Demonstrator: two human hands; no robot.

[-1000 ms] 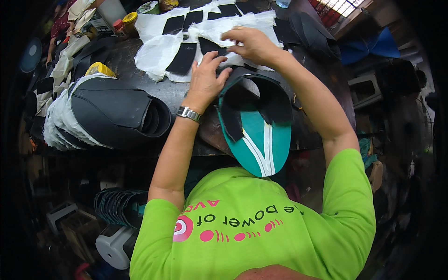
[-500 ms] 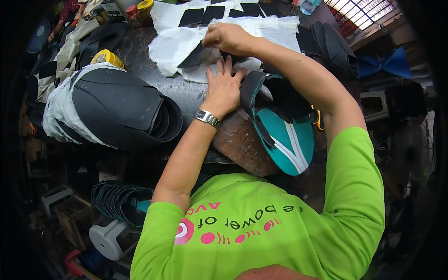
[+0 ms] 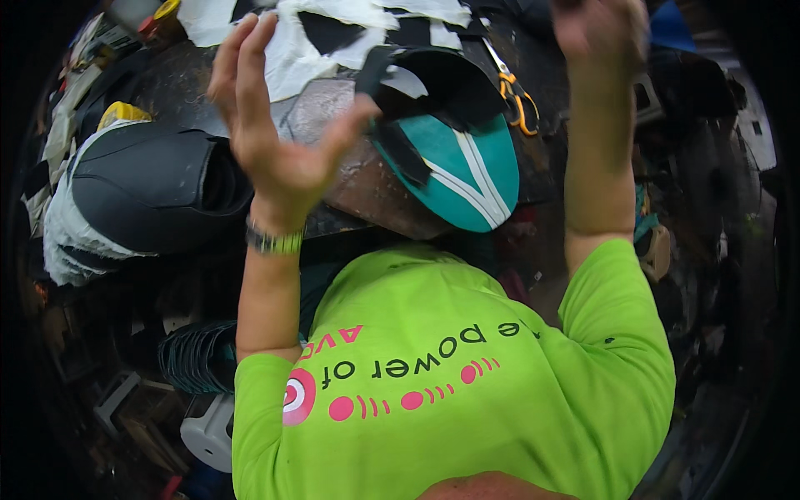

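My left hand is raised over the table with its fingers spread and nothing in it. Off to the right, my right hand is up near the top edge, smeared by motion, so its fingers cannot be made out. Between my arms lies a black-and-teal curved piece, like a shoe upper, with two white stripes meeting in a V. It rests partly on a worn brown board. Beyond it, white cloth sheets carry black cut pieces. Orange-handled scissors lie right of the teal piece.
A thick bundle of nested black sheets, partly wrapped in white fluffy material, sits at the left. Behind it is a yellow lid. Below the table edge are stacked dark teal-edged pieces and a white stool.
Both hands have left the black piece on the white cloth; my left moved left and opened, my right swung right. The view has shifted, and the scissors now show fully.
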